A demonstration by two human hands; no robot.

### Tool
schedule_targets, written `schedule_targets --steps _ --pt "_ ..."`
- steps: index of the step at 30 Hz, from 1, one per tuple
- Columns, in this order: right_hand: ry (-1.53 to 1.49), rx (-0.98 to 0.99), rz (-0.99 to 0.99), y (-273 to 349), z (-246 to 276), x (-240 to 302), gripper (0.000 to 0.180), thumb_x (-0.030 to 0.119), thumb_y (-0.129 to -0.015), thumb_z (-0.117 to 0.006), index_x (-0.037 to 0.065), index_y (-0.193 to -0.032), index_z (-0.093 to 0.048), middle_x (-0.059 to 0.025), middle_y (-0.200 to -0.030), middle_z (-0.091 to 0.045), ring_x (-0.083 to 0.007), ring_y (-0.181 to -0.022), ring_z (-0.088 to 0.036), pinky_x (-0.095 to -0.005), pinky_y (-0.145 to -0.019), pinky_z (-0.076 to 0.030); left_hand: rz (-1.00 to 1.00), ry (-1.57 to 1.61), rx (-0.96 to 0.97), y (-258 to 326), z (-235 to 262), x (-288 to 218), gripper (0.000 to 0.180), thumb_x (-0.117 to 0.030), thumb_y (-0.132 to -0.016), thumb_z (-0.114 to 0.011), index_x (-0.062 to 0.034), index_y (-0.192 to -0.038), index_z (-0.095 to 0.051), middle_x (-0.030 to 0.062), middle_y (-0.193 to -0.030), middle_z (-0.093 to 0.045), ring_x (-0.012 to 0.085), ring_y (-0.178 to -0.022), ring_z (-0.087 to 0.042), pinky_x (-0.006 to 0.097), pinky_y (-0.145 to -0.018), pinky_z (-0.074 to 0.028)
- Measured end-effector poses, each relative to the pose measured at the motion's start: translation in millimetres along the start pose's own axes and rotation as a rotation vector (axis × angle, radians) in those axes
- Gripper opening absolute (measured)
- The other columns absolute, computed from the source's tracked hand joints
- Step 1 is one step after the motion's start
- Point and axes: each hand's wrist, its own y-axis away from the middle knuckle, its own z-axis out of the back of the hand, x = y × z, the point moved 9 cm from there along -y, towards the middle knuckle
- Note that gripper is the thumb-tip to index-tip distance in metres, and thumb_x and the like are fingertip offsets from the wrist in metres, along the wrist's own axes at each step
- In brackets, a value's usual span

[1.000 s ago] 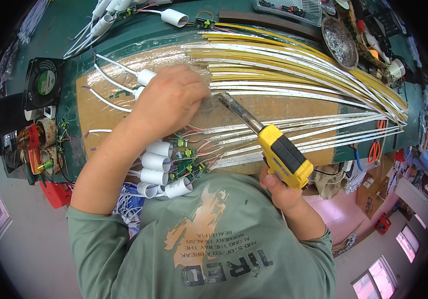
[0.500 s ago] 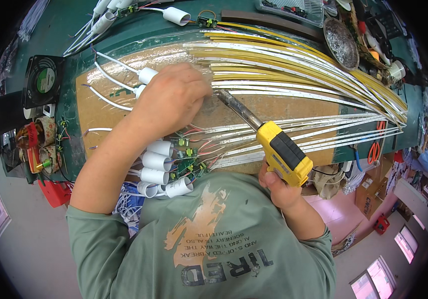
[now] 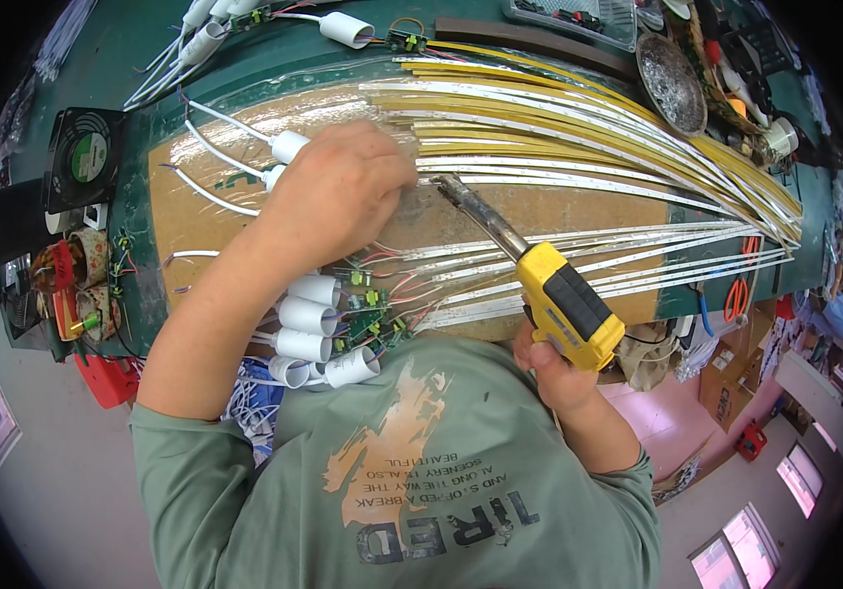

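My right hand point(image 3: 554, 368) grips a yellow and black soldering iron point(image 3: 564, 299) by its handle. Its metal tip point(image 3: 451, 187) points up and left, close to the fingers of my left hand point(image 3: 338, 196). My left hand is curled, knuckles up, pressing down at the left ends of several white and yellow light strips point(image 3: 578, 162) that fan out to the right over a brown board point(image 3: 186, 211). What the fingers pinch is hidden under the hand. Small green circuit boards point(image 3: 367, 304) with white tube caps point(image 3: 308, 319) lie by my left forearm.
A green bench point(image 3: 244, 59) carries more white capped wires point(image 3: 348, 29) at the back, a black fan point(image 3: 87, 157) at left, wound coils point(image 3: 78, 285) below it, a round metal dish point(image 3: 672, 83) at back right, and orange-handled scissors point(image 3: 735, 294) at the right edge.
The soldering iron's tip has stayed near my left hand's fingers with only a slight shift. My left hand keeps pressing on the strip ends.
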Motion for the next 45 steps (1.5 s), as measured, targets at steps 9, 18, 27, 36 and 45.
schedule_targets --steps 9,18,27,36,45 --pt "0.232 -0.024 0.035 -6 -4 4 0.042 0.010 -0.076 -0.074 0.000 -0.113 -0.058 -0.0091 -0.097 -0.060 -0.0204 -0.084 -0.060 -0.0314 -0.075 -0.049 -0.004 0.003 -0.005 1 0 0 0.013 -0.003 -0.071 -0.066 -0.0053 -0.084 -0.067 0.0080 -0.084 -0.064 0.0280 -0.086 -0.062 0.038 -0.077 -0.051" --pt "0.314 -0.028 0.053 -7 -4 6 0.039 0.008 -0.073 -0.072 0.001 -0.109 -0.060 -0.0099 -0.095 -0.060 -0.0224 -0.080 -0.060 -0.0317 -0.071 -0.048 0.010 -0.005 0.003 2 -1 2 0.013 -0.004 -0.071 -0.066 -0.0056 -0.084 -0.067 0.0074 -0.085 -0.064 0.0277 -0.087 -0.061 0.038 -0.079 -0.050" --pt "0.105 -0.015 -0.013 -1 -5 3 0.033 0.008 -0.078 -0.070 0.001 -0.108 -0.059 -0.0076 -0.088 -0.060 -0.0189 -0.074 -0.056 -0.0310 -0.067 -0.046 0.023 -0.009 -0.005 3 -1 3 0.012 -0.004 -0.072 -0.066 -0.0058 -0.083 -0.067 0.0072 -0.085 -0.064 0.0277 -0.088 -0.062 0.039 -0.079 -0.050" --pt "-0.078 0.101 0.163 -2 -20 19 0.031 0.015 -0.081 -0.070 0.001 -0.105 -0.056 -0.0052 -0.079 -0.058 -0.0154 -0.068 -0.054 -0.0291 -0.063 -0.043 0.021 -0.003 -0.010 2 -1 2 0.011 -0.004 -0.072 -0.066 -0.0054 -0.083 -0.067 0.0079 -0.084 -0.063 0.0283 -0.088 -0.061 0.039 -0.079 -0.050" --pt "0.160 0.063 0.081 4 -12 5 0.032 0.017 -0.080 -0.071 0.000 -0.103 -0.056 -0.0057 -0.076 -0.058 -0.0166 -0.064 -0.054 -0.0291 -0.059 -0.044 0.027 -0.004 0.004 1 -1 2 0.011 -0.004 -0.072 -0.066 -0.0052 -0.083 -0.066 0.0079 -0.083 -0.063 0.0285 -0.089 -0.060 0.040 -0.079 -0.050"
